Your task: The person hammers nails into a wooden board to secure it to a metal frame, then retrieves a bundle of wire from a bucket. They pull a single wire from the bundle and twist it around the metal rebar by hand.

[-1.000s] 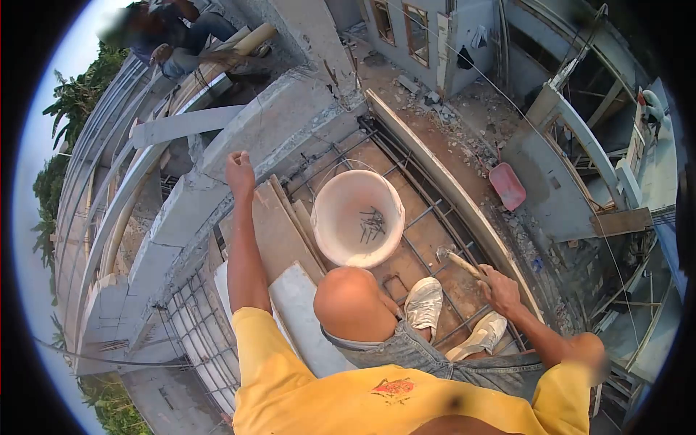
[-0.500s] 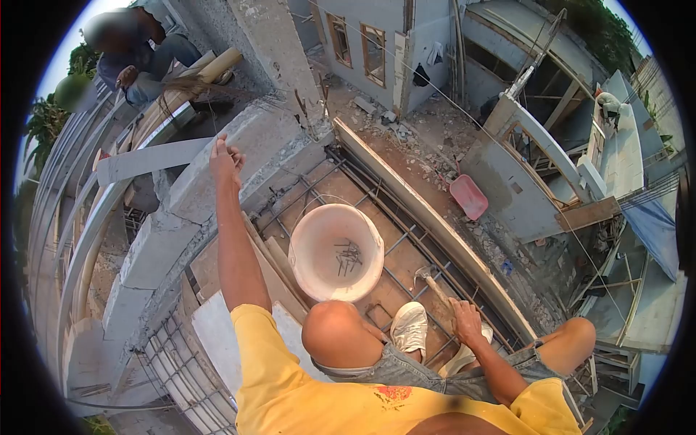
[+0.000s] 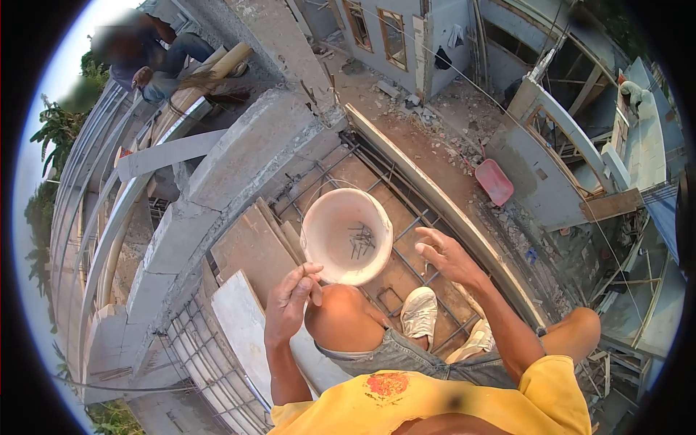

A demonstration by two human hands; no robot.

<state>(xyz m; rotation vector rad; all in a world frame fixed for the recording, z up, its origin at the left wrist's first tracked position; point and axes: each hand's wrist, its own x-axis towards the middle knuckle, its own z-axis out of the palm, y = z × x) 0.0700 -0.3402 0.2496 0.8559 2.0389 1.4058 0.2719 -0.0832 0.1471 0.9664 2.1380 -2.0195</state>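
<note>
My left hand (image 3: 291, 299) is beside the bucket's lower left rim, above my knee, its fingers bent together; anything between them is too small to make out. My right hand (image 3: 448, 255) is raised to the right of the bucket, thumb and fingers apart, holding nothing. Between them stands a pale round bucket (image 3: 319, 232) with a wire handle, and several dark nails (image 3: 360, 241) lie at its bottom. Part of a wooden handle (image 3: 466, 292) shows under my right forearm; the rest of that tool is hidden or unclear.
Steel bars (image 3: 406, 254) cross the boards around my shoes (image 3: 419, 315). A long formwork board (image 3: 435, 203) edges the right side, with a drop beyond. A cracked concrete beam (image 3: 181, 235) runs along the left. One person (image 3: 138, 54) sits upper left; another (image 3: 632, 93) is far right.
My left hand has come down from the concrete beam to beside the bucket. My right hand has let go of the hammer and moved up, its fingers now apart. The view has shifted slightly.
</note>
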